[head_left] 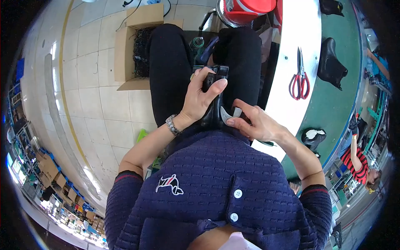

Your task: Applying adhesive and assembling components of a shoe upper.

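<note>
Red scissors (299,81) on white bench (291,50), cardboard box (125,54) on floor

An open brown cardboard box (134,46) sits on the floor, far left. More small brown boxes (54,175) stand in a row near left.

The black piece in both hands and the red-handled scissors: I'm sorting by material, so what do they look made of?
Black piece, gripped by the left hand: probably leather or a synthetic, judging by its smooth sheen. Scissors: grey metal blades with glossy red handles, likely plastic-coated.
</note>
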Motion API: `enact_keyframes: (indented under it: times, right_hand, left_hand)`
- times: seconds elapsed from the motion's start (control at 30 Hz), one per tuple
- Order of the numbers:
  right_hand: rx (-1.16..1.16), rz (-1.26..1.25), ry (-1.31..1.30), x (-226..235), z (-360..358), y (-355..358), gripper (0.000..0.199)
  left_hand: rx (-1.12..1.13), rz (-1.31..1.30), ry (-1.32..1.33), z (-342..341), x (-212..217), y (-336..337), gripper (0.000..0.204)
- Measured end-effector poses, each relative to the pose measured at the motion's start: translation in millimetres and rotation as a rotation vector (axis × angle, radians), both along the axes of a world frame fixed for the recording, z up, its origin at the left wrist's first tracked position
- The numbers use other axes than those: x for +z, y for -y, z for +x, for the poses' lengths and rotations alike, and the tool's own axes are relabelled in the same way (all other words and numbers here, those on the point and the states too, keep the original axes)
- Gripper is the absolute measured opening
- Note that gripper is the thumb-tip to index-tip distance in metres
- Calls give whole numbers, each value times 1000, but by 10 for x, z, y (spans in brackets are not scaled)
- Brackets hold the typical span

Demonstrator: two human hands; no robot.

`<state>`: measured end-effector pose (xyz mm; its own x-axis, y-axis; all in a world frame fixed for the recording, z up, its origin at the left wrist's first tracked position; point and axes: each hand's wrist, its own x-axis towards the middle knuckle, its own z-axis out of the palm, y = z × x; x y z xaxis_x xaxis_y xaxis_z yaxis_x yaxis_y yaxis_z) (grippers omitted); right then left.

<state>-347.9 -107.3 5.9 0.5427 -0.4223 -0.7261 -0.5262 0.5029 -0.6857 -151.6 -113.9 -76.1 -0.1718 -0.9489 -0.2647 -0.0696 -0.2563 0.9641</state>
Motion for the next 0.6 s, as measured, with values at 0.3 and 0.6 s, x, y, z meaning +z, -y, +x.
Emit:
enact_keyframes:
  times: [0.3, 0.6]
  right_hand:
    - [71, 37, -109, 29, 78, 138, 43]
    - [54, -613, -235, -19, 193, -146, 37]
  left_hand:
    - [89, 74, -13, 2, -101, 42, 41]
    - [87, 78, -40, 52, -210, 105, 40]
